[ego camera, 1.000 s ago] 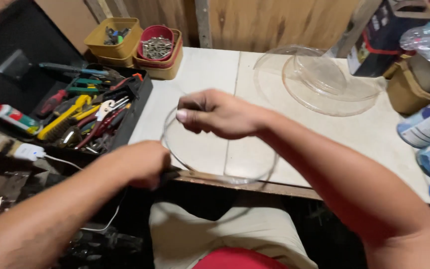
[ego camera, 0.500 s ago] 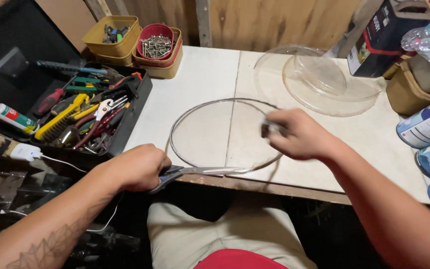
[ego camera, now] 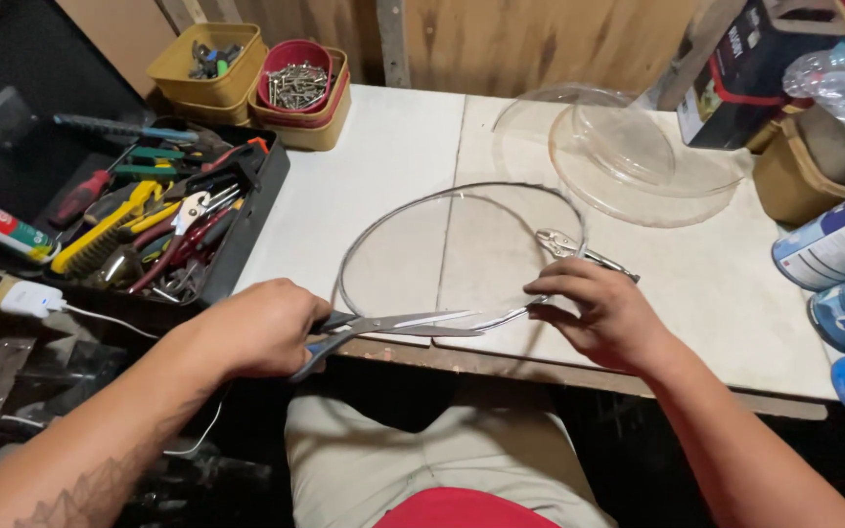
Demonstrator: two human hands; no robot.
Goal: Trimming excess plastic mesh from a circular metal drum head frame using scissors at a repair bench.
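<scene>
Two hands work at the near edge of the table (ego camera: 383, 166), low in the frame. The left hand (ego camera: 261, 328) is closed around the handles of a pair of scissors (ego camera: 398, 325), whose blades point right along the table edge toward the rim of a thin clear plastic disc (ego camera: 452, 254) lying flat at the centre. The right hand (ego camera: 603, 313) rests on the disc's lower right rim, fingers curled and pinching it, seemingly to steady the sheet where the blades meet it. A pair of locking pliers (ego camera: 579, 249) lies just above that hand, touching or clamped on the rim; I cannot tell which.

At the upper right sits a clear domed cover (ego camera: 638, 161), well apart from the cut. A black tool case (ego camera: 139, 225) full of pliers and screwdrivers fills the left, with a red tub of screws (ego camera: 297, 83) and a yellow tub (ego camera: 209, 64) behind it. Spray cans (ego camera: 838, 244) lie at the right edge. Nothing blocks the scissors' path.
</scene>
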